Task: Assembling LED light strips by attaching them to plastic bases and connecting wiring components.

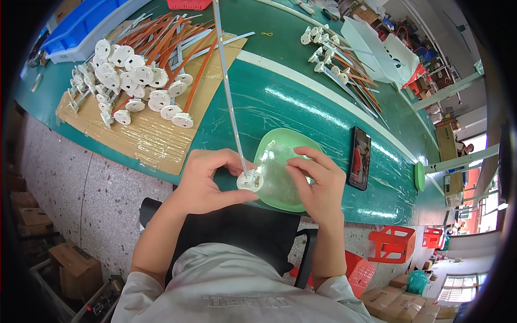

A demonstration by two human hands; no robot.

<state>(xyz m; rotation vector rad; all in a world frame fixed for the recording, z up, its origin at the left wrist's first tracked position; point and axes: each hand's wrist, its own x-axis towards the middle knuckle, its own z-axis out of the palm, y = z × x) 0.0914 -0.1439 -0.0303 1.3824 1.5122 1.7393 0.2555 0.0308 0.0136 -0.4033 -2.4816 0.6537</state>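
Observation:
My left hand (207,180) grips a small white round end cap (249,180) fixed to a long thin grey strip (226,81) that runs up and away across the table. My right hand (318,183) is beside it, fingers curled, pinching near the cap over a green plastic dish (280,141). A clear plastic bag lies in the dish under my right fingers. Both hands hover at the near edge of the green table (301,107).
A pile of orange and grey strips with white round caps (140,75) lies on cardboard (145,137) at left. More strips (339,64) lie far right by a white bag. A black phone (360,158) sits right of the dish. Blue bin (81,24) far left, red stools below right.

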